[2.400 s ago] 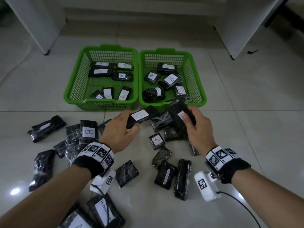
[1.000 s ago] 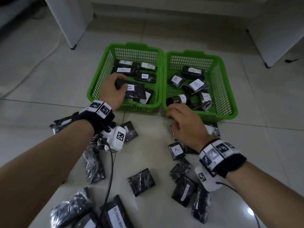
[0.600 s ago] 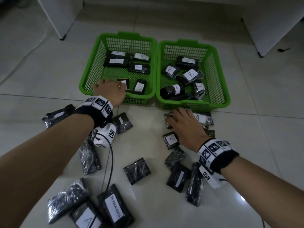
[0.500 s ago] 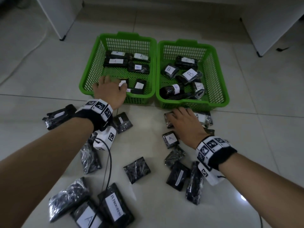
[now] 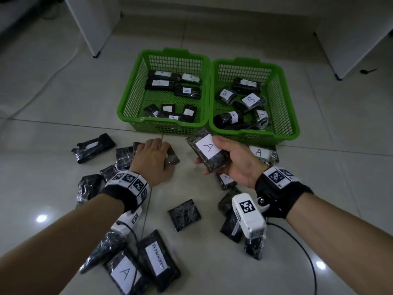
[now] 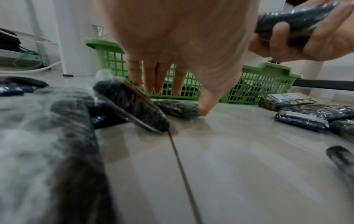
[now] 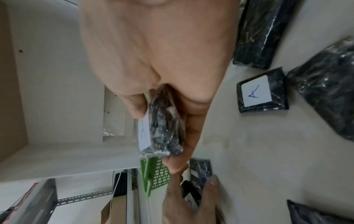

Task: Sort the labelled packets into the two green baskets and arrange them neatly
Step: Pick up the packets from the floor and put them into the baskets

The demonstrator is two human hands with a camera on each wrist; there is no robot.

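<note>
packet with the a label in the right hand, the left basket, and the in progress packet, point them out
held packet (image 5: 207,147), head view, on its white A label
left basket (image 5: 130,99), head view, on its left mesh wall
in progress packet (image 5: 158,259), head view, on its white label

Glossy pale floor tiles (image 5: 276,209) mirror ceiling lights. Two green baskets, left basket (image 5: 129,99) and right basket (image 5: 286,107), moulded plastic lattice, semi-matt. Black packets sealed in crinkled, shiny clear film; packet in right hand (image 5: 207,153) carries matt white paper label, as does floor packet (image 7: 262,92). Wristband (image 5: 282,194) black cloth, printed marker panels.
</note>
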